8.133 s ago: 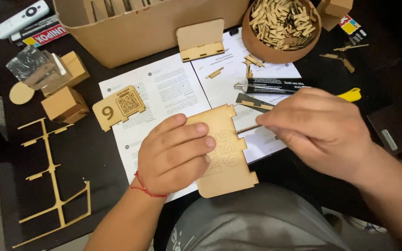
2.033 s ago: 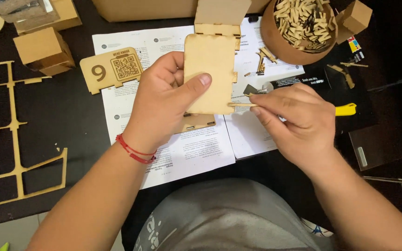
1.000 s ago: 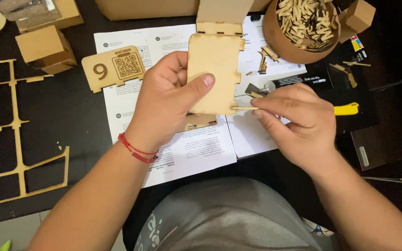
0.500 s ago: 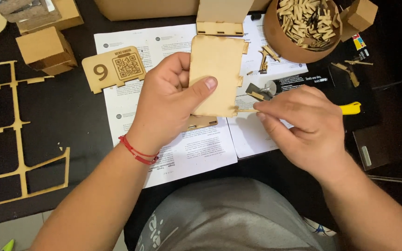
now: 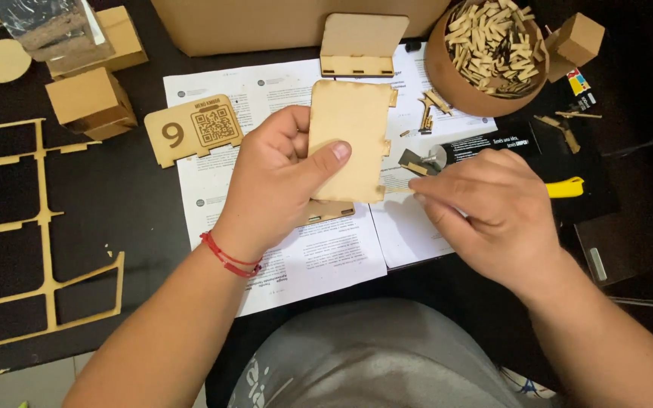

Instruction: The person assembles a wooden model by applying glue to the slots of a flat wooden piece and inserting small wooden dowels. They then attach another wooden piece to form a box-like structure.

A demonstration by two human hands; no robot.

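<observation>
My left hand [image 5: 277, 181] grips a flat, pale wooden panel [image 5: 349, 121] with notched edges, thumb across its front, and holds it up over the open instruction sheets [image 5: 304, 261]. A second wooden part [image 5: 331, 211] shows just below the panel, behind my fingers. My right hand [image 5: 492, 215] is beside the panel's lower right corner. Its fingertips pinch a thin wooden piece [image 5: 396, 190] that touches that edge.
A brown bowl [image 5: 438, 75] of several small wooden pieces stands at the back right, with a cardboard box [image 5: 266, 23] and another panel [image 5: 362, 44] behind. A numbered wooden tag [image 5: 194, 130], wooden cubes [image 5: 88, 102], a cut-out frame [image 5: 43, 227] and a yellow-handled tool [image 5: 568, 187] lie around.
The panel lay flat on the sheets under my left hand; now that hand holds it up. My right hand has stayed at its right edge, shifting only slightly.
</observation>
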